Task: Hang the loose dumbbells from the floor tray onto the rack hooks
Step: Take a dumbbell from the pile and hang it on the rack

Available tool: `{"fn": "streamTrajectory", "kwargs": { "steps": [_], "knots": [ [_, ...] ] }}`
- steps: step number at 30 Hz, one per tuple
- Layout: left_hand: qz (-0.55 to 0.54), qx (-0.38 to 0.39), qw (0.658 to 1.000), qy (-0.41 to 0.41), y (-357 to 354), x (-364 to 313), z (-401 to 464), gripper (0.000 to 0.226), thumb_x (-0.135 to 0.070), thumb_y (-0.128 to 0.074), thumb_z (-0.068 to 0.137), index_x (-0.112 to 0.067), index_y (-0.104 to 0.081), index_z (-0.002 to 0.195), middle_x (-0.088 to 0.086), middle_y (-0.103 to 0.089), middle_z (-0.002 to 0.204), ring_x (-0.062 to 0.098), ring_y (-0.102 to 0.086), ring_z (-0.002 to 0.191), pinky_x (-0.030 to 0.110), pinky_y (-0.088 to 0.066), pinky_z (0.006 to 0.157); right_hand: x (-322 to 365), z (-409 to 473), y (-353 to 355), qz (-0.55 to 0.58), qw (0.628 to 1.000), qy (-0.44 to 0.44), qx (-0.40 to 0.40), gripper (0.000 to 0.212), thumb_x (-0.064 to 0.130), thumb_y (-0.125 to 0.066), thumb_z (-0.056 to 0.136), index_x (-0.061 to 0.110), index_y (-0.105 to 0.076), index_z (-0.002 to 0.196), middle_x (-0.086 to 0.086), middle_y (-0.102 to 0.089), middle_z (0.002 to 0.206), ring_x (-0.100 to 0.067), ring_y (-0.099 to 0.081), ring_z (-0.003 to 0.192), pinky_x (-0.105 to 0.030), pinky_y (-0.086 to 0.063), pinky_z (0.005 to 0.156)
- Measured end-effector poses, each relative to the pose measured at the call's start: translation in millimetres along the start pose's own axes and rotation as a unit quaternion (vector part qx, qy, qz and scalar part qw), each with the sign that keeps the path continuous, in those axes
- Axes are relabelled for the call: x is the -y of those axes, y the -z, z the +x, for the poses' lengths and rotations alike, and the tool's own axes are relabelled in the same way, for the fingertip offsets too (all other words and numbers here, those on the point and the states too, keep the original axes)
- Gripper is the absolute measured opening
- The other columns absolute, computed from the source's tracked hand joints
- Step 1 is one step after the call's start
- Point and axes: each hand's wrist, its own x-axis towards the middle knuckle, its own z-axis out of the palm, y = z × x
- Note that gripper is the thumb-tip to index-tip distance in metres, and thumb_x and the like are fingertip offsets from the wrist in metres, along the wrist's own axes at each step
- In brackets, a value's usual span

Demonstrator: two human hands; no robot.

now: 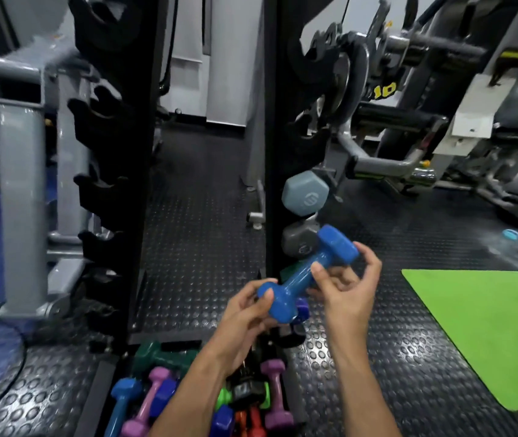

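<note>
While the blue dumbbell (306,274) hangs tilted in the air beside the rack (272,152), above the floor tray (93,402), the left hand (245,313) cups its lower head and the right hand (346,285) pinches the handle, the sensible hold for a light, rigid, probably slick-coated weight.

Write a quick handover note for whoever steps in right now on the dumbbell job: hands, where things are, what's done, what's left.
Left hand grips the near head of the blue dumbbell; right hand holds its handle and far head.
Done: a grey-blue dumbbell and a dark grey one already sit on the rack's right hooks.
Left: hang the blue one, then the rest in the floor tray. Left-side hooks are free.
</note>
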Motion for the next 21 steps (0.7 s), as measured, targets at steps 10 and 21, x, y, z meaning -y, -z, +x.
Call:
{"fn": "streamTrajectory", "kwargs": {
  "steps": [10,21],
  "knots": [
    [0.055,0.024,0.996,-0.073,-116,-91,20,0.057,-0.032,-0.081,0.077,0.005,-0.056,0.113,0.026,-0.072,0.109,0.034,-0.075,0.084,0.044,-0.064,0.076,123,94,-2,-0.011,0.999,0.022,0.049,0.052,0.001,-0.077,0.088,0.028,-0.050,0.124,-0.017,-0.066,0.091,-0.022,-0.066,0.073,-0.033,-0.058,0.051],
    [0.085,-0.060,0.994,-0.035,-183,-176,69,0.075,-0.047,-0.081,0.082,0.006,-0.057,0.130,0.023,-0.072,0.112,0.037,-0.078,0.078,0.042,-0.065,0.078,172,210,-57,-0.089,0.978,-0.084,0.171,0.048,0.003,-0.071,0.091,0.008,-0.052,0.134,0.002,-0.050,0.055,-0.004,-0.046,0.035,-0.020,-0.041,0.037]
  ]
}}
